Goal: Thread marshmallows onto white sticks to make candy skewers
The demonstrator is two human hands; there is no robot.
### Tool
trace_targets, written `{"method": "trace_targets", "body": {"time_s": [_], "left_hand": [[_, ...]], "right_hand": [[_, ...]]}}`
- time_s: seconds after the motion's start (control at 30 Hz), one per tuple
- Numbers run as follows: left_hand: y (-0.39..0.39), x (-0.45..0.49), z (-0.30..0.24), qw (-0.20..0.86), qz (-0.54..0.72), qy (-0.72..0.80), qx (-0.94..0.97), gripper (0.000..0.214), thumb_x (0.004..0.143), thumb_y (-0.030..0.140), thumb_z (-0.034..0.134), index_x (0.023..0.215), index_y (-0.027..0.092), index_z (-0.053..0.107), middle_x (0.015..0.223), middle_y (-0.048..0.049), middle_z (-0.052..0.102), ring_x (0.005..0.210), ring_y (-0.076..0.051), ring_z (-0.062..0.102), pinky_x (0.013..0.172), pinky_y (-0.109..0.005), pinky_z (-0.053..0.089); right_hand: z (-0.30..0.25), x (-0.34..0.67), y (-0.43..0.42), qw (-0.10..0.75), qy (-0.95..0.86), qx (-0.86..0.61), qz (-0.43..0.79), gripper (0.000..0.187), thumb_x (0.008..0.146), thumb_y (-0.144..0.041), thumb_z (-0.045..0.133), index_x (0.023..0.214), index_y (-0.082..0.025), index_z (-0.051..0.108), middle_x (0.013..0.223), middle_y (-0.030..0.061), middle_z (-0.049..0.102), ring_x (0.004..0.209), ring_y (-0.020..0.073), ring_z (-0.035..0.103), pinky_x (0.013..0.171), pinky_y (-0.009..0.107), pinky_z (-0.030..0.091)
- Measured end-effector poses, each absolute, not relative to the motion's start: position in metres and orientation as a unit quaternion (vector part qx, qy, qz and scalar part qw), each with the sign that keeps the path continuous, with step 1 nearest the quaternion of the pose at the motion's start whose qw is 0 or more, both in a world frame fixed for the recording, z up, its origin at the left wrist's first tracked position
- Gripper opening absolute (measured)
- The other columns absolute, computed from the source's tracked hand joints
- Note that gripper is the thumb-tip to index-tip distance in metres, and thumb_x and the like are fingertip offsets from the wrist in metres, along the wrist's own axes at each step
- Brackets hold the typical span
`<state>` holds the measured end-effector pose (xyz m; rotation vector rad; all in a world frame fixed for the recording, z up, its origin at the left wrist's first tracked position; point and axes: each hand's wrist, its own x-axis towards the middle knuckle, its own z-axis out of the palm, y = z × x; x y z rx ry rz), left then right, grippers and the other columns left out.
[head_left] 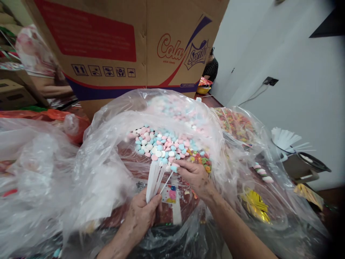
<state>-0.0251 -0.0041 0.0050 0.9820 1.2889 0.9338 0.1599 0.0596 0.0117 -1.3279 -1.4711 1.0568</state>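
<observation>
A bundle of flat white sticks [153, 180] stands upright in my left hand [142, 208], its fingers closed round the lower ends. One thin stick [167, 182] leans away from the bundle toward the right. At its upper end my right hand [195, 178] pinches a small blue and pink candy [174, 167]; whether the stick has gone into it I cannot tell. Just beyond both hands lies a heap of pink, blue and white candies [159, 144] inside an open clear plastic bag [107, 126]. Ring-shaped coloured candies [206, 163] lie right of the heap.
A large cardboard box [107, 32] rises behind the bag. More plastic bags [35, 158] cover the left side. At right are a skewer of candies [262, 172], gold ties [257, 207] and a dark container [302, 165] near white sticks. Two people are partly visible behind.
</observation>
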Motion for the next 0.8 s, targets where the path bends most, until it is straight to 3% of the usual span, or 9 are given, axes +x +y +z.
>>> {"method": "trace_targets", "body": {"time_s": [0.13, 0.33, 0.53, 0.67, 0.73, 0.8], "left_hand": [[-0.005, -0.027, -0.002, 0.592, 0.402, 0.548, 0.433, 0.034, 0.072, 0.051, 0.062, 0.058, 0.02, 0.054, 0.036, 0.0091, 0.042, 0.029, -0.007, 0.033, 0.032, -0.019, 0.023], [-0.006, -0.032, -0.021, 0.559, 0.424, 0.544, 0.46, 0.03, 0.078, 0.04, 0.062, 0.058, 0.019, 0.057, 0.043, 0.0075, 0.046, 0.034, -0.007, 0.034, 0.035, -0.019, 0.024], [-0.005, -0.034, -0.029, 0.563, 0.432, 0.545, 0.447, 0.033, 0.076, 0.042, 0.066, 0.055, 0.019, 0.057, 0.041, 0.007, 0.048, 0.032, -0.007, 0.035, 0.034, -0.019, 0.024], [-0.003, -0.03, -0.02, 0.563, 0.429, 0.56, 0.43, 0.036, 0.07, 0.048, 0.069, 0.054, 0.019, 0.056, 0.039, 0.0062, 0.052, 0.026, -0.005, 0.03, 0.03, -0.02, 0.02], [-0.003, -0.028, -0.015, 0.565, 0.433, 0.566, 0.415, 0.037, 0.067, 0.05, 0.069, 0.052, 0.019, 0.055, 0.039, 0.0057, 0.053, 0.024, -0.004, 0.029, 0.029, -0.019, 0.018], [-0.003, -0.026, -0.011, 0.57, 0.437, 0.566, 0.404, 0.039, 0.064, 0.052, 0.07, 0.05, 0.019, 0.053, 0.037, 0.006, 0.051, 0.024, -0.005, 0.029, 0.029, -0.019, 0.016]], "right_hand": [[0.007, 0.154, 0.052, 0.446, -0.655, -0.514, 0.33, 0.03, 0.085, -0.029, 0.059, 0.11, -0.025, 0.075, 0.11, 0.0017, 0.075, 0.1, 0.0215, 0.071, 0.093, 0.035, 0.055], [0.008, 0.149, 0.046, 0.439, -0.766, -0.432, 0.184, 0.032, 0.09, -0.019, 0.051, 0.113, -0.022, 0.073, 0.102, 0.0051, 0.077, 0.091, 0.0173, 0.072, 0.083, 0.027, 0.057], [0.013, 0.133, 0.025, 0.354, -0.814, -0.404, 0.22, 0.03, 0.092, -0.018, 0.048, 0.11, -0.022, 0.072, 0.095, 0.005, 0.075, 0.083, 0.0149, 0.069, 0.077, 0.023, 0.054], [0.032, 0.15, 0.031, 0.303, -0.789, -0.475, 0.243, 0.032, 0.096, -0.025, 0.048, 0.122, -0.022, 0.066, 0.089, 0.0015, 0.074, 0.075, 0.0138, 0.067, 0.071, 0.024, 0.052], [0.044, 0.174, 0.047, 0.248, -0.766, -0.563, 0.189, 0.031, 0.096, -0.024, 0.046, 0.119, -0.021, 0.067, 0.089, 0.002, 0.074, 0.075, 0.0143, 0.065, 0.071, 0.024, 0.05], [0.051, 0.199, 0.065, 0.145, -0.76, -0.626, 0.094, 0.026, 0.095, -0.02, 0.046, 0.102, -0.018, 0.071, 0.095, 0.0065, 0.072, 0.086, 0.0177, 0.064, 0.078, 0.027, 0.047]]}}
